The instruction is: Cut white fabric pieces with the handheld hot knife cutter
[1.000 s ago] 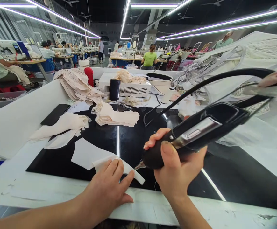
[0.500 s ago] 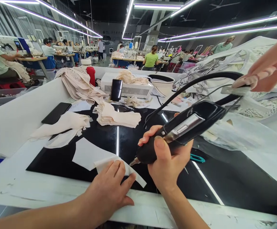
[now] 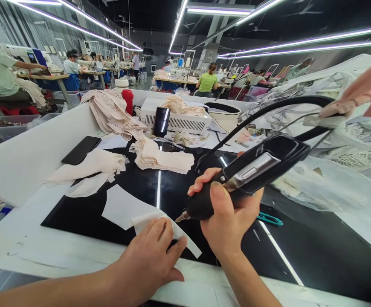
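A white fabric piece [image 3: 118,207] lies on the black mat, with a cream fabric strip [image 3: 142,219] over its right part. My left hand [image 3: 155,251] presses on the strip, fingertips down and thumb apart. My right hand [image 3: 228,213] is wrapped around a black corded handheld tool [image 3: 252,170] with a silver lever on its side. The tool slants down to the left, and its pointed metal tip [image 3: 182,217] is at the strip's upper edge, beside my left fingertips. Whether the tip touches the fabric I cannot tell.
Another hand [image 3: 348,102] is by the tool's cable at upper right. On the black mat [image 3: 76,219] lie stacked cream pieces [image 3: 163,157] and teal snips [image 3: 270,218]. Behind are phones [image 3: 81,150], a white vented box [image 3: 175,117] and fabric heaps. People sit at sewing machines beyond.
The whole view has shifted slightly right and down. Both hands, the tool and the fabric keep nearly the same places relative to each other.
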Available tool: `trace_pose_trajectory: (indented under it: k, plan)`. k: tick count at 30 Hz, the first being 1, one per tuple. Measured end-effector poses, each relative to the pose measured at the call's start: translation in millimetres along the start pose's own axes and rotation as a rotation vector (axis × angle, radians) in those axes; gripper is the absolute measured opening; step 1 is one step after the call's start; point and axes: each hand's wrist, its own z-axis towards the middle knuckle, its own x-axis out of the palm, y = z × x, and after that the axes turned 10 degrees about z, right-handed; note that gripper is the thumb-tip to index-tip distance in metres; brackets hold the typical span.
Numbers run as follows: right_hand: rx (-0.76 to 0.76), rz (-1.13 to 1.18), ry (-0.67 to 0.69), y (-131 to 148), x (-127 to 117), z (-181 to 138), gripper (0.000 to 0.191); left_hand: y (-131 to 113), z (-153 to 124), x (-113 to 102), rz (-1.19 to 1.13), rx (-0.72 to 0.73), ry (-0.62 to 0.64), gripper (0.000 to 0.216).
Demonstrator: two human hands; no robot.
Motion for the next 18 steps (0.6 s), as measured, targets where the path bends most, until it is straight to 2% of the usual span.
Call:
trace_pose_trajectory:
  k: [8,18]
  plan:
    - [0.022,-0.036,0.028,1,-6,-5,0.029,-1,2,-2,-0.006,-0.013,-0.004,0.083]
    - [-0.002,-0.005,0.021,-10,1,-2,0.029,-2,2,1,-0.006,-0.02,0.011,0.083]
